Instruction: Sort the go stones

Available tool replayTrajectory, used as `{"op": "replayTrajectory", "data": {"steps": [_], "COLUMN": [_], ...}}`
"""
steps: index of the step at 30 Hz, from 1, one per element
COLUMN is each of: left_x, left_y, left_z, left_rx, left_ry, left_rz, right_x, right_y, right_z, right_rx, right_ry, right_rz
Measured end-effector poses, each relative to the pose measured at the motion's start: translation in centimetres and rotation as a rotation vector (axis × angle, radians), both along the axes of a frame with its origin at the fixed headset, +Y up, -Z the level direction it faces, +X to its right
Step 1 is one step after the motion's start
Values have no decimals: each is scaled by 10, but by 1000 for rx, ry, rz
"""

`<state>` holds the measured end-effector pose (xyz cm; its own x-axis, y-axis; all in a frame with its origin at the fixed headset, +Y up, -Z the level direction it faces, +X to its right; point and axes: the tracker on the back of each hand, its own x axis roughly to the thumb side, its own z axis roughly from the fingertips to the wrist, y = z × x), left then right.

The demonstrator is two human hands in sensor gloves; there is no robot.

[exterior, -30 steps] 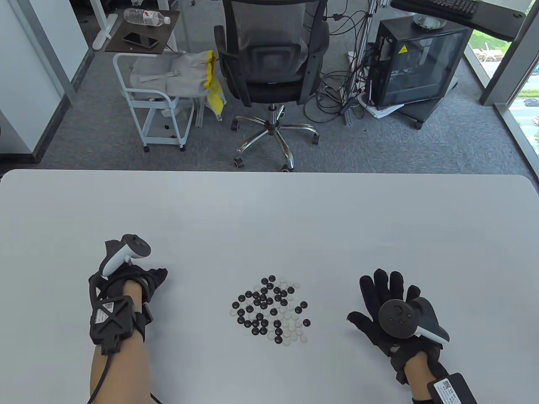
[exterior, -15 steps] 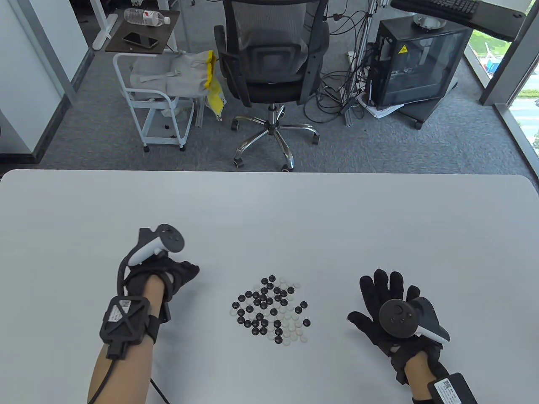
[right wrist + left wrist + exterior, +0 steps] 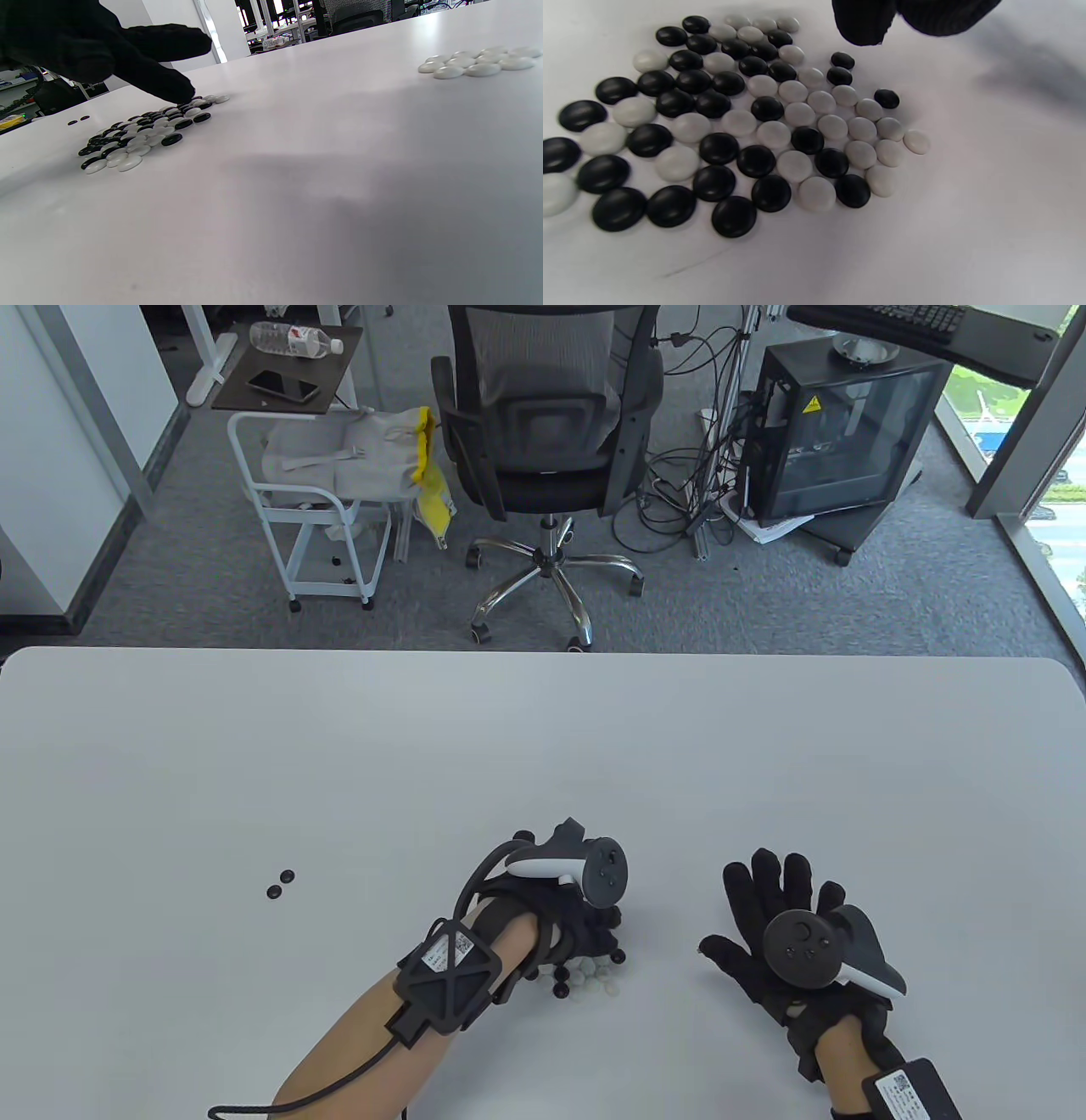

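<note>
Bright daylight pours in from the window [image 3: 1052,475] on the right, blown out to near white. The white table [image 3: 543,746] is evenly lit, with soft grey shadows spreading across it in both wrist views. The table view bends at its edges; the left wrist view's stones [image 3: 734,127] look slightly soft

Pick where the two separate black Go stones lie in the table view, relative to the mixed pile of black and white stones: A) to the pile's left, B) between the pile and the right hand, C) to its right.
A: the two small round black Go stones sit alone on the white table, well left of the mixed pile of black and white stones, which the left hand partly covers.
</note>
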<state>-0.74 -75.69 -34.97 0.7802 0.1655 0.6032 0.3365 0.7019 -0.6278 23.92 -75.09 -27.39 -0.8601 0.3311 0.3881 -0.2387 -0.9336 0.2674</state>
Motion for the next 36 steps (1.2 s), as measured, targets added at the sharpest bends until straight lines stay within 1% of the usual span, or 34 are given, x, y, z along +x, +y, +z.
{"op": "replayTrajectory", "data": {"steps": [3, 4, 5, 8, 11, 13, 15, 17, 18, 23, 25, 26, 30, 34, 36], "left_x": [7, 8, 9, 15, 18, 11, -2, -22, -37, -109, -142, -154, -216, -261, -278], "left_y": [-13, -15, -15, -16, -16, -15, -12, -8, -6, 3, 4, 4, 5, 5, 5], "left_z": [-2, -4, -8, -28, -55, -69, -80, -87, -90, -91, -86, -84, -69, -52, -45], "left_rx": [12, 17, 13, -3, -8, -15, -21, -16, -15, -2, -15, -21, -29, -59, -60], "left_ry": [-11, -27, -17, 58, 184, 263, 328, 386, 420, 554, 609, 629, 738, 841, 870], "left_rz": [-77, -90, -79, -55, -28, -22, -42, -76, -104, -206, -226, -230, -256, -235, -236], "right_x": [1, 1, 1, 0, 1, 2, 4, 5, 5, 3, 2, 2, 3, 3, 3], "right_y": [0, 0, 0, -1, -2, -2, -2, -2, -2, -2, -2, -2, -2, -2, -2], "right_z": [0, 0, 0, 0, 0, 0, 0, -1, -1, -1, -1, -1, -1, -2, -2], "right_rx": [-5, -6, -6, -8, -15, -15, -17, -19, -20, -31, -32, -31, -27, -32, -37], "right_ry": [-2, -2, -1, 1, 1, -3, -7, -9, -9, -5, -3, -2, -5, -9, -7], "right_rz": [-3, -4, -5, -7, -2, -4, -9, -12, -11, -1, 0, 1, 1, 1, -2]}}
